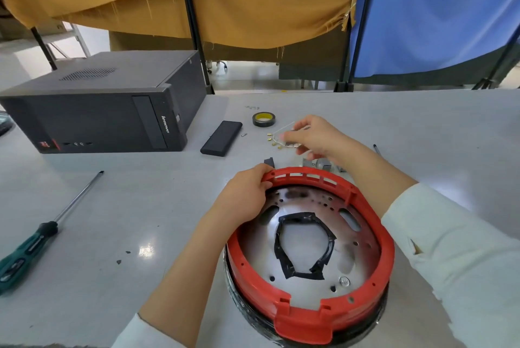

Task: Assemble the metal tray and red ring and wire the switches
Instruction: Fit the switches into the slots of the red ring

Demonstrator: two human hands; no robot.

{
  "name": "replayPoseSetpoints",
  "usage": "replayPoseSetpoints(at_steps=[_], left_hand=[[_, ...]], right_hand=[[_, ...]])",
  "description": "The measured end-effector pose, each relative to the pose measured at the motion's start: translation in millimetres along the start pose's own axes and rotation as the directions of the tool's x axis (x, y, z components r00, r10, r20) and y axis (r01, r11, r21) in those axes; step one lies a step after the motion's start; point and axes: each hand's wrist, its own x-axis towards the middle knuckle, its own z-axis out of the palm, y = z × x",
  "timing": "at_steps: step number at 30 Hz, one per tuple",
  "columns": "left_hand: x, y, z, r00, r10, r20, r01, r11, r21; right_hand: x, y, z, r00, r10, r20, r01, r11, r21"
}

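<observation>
my left hand [247, 195] grips the far rim of the red plastic ring [377, 238] seated on the round metal tray [306, 204]; my right hand [315, 136], beyond it, pinches thin brass-tipped wires [274, 141].

Ring [380, 235] red; tray [304, 207] silver with black tape; screwdriver [25, 252] handle green and black; tape roll [263, 119] black, yellow core; computer [98, 106] dark grey.
</observation>
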Motion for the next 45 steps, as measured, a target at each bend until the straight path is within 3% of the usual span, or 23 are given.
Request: replayPoseSetpoints(at_steps=[2,4,8,11,16,18,22,30,36,45], left_hand=[[-4,1,3,1.000,-0.005,-0.012,0.005,1.000,0.012],[-7,3,4,1.000,-0.015,0.001,0.015,1.000,0.003],[-2,5,-12,0.983,-0.102,0.151,0.132,0.969,-0.209],[14,3,-23,0.979,-0.179,0.095,0.201,0.916,-0.347],[28,-5,-10,0.987,-0.089,0.132,0.143,0.858,-0.492],[27,-9,-4,0.992,-0.088,0.086,0.120,0.845,-0.521],[21,-15,1,0.990,-0.098,0.097,0.138,0.715,-0.685],[14,-17,-4,0.989,-0.039,0.142,0.123,0.749,-0.651],[15,-15,0,0.999,-0.018,0.040,0.036,0.845,-0.534],[18,-17,1,0.998,-0.046,-0.040,0.021,0.878,-0.479]], right_hand=[[-7,3,1,0.999,-0.036,-0.011,0.037,0.995,0.093],[-13,7,8,0.994,-0.107,0.028,0.105,0.993,0.045],[-19,13,26,0.978,-0.176,0.113,0.197,0.957,-0.211],[-19,16,26,0.979,-0.164,0.120,0.186,0.962,-0.198],[-18,18,24,0.977,-0.156,0.148,0.187,0.957,-0.222],[-16,18,24,0.974,-0.157,0.163,0.193,0.954,-0.231],[-13,19,24,0.965,-0.176,0.193,0.217,0.951,-0.220],[-12,20,21,0.957,-0.169,0.238,0.218,0.955,-0.199],[-20,17,17,0.943,-0.185,0.276,0.241,0.953,-0.185],[-27,13,15,0.930,-0.202,0.306,0.269,0.943,-0.195]])
